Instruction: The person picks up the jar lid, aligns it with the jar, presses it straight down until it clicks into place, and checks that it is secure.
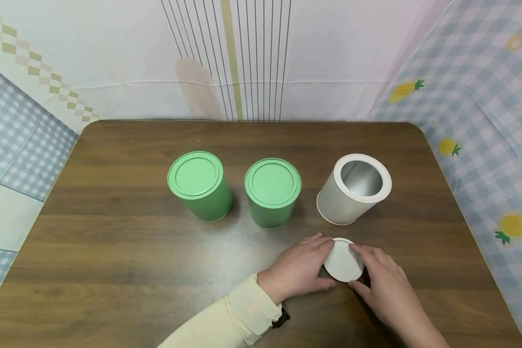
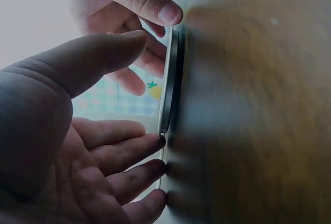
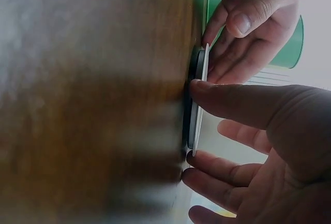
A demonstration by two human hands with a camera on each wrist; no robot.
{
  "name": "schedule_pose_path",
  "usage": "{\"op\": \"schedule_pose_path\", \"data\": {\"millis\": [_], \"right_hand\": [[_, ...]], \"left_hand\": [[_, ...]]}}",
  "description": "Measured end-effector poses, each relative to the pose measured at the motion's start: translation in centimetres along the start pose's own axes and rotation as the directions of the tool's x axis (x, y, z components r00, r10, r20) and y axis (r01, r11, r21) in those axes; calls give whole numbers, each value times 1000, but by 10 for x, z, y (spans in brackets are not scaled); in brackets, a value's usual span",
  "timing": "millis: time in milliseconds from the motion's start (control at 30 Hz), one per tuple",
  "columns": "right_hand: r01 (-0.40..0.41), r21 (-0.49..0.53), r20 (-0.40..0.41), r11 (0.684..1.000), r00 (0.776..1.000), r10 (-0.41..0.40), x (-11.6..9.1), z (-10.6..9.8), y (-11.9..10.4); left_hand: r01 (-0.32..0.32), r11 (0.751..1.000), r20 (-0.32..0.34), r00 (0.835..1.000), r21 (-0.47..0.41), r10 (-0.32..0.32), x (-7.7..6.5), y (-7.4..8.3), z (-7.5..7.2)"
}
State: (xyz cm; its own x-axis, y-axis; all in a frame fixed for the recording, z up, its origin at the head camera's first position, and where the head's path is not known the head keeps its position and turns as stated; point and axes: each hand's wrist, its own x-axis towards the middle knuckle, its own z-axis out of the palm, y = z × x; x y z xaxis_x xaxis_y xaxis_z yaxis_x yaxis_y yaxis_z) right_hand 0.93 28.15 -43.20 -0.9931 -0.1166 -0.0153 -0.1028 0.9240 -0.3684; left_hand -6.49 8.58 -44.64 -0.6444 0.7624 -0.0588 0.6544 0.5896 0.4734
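A round white lid (image 1: 343,261) lies flat on the wooden table, its dark underside rim showing in both wrist views. At its left edge is my left hand (image 1: 299,268), fingertips touching the rim while the thumb (image 2: 111,53) stays off the lid. From the right, my right hand (image 1: 384,282) holds the lid's edge between thumb (image 3: 227,97) and index finger. Behind the hands stands a white can (image 1: 343,203), its top open and its metal inside visible.
Left of the white can stand two green cans, one in the middle (image 1: 272,183) and one farther left (image 1: 195,175), both with lids on. The wooden table (image 1: 113,270) ends at a white patterned cloth (image 1: 330,58) behind and a checked cloth (image 1: 474,121) on the right.
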Motion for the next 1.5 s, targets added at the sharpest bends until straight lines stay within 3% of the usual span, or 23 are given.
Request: {"op": "schedule_pose_path", "data": {"millis": [833, 1500], "right_hand": [[102, 106, -210, 989, 974, -78, -5, 3, -2], [29, 167, -279, 986, 960, 19, -7, -2, -8]], "left_hand": [[8, 999, -79, 997, 41, -5, -2, 3, -4], [-1, 999, -241, 970, 54, 14, -3, 3, -9]]}}
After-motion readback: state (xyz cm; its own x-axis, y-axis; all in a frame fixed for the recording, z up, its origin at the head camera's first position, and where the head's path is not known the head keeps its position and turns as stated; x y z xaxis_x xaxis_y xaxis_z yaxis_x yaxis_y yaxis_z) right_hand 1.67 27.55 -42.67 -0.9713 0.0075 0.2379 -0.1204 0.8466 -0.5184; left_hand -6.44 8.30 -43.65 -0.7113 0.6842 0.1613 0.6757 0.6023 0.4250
